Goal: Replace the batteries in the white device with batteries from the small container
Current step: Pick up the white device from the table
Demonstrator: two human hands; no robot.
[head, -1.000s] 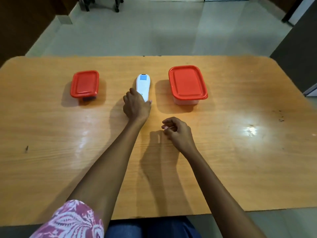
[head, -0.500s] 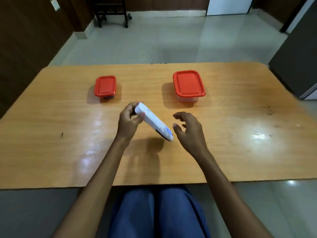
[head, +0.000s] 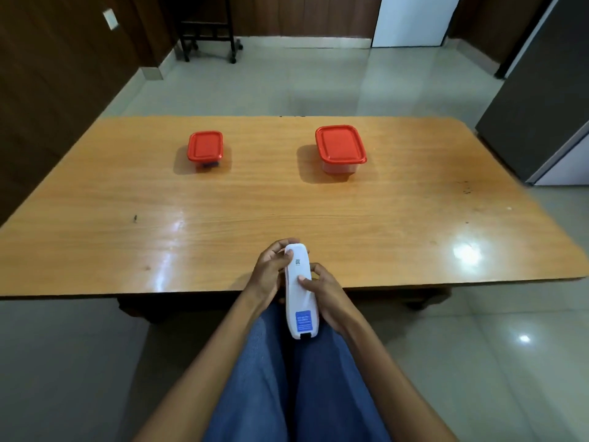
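I hold the long white device over the table's near edge and my lap, back side up, with a blue label near its close end. My left hand grips its far end, thumb on the back. My right hand wraps its right side, thumb pressed on the middle of the back. The small container with a red lid stands shut at the far left of the wooden table; something dark shows through its clear wall.
A larger clear container with a red lid stands shut at the far right of the table. A dark cabinet is to the right. A wheeled black stand is far back on the tiled floor.
The device was lifted off the table from between the containers, turned over, and drawn toward me. My right hand has joined the left in holding it. The view has pulled back.
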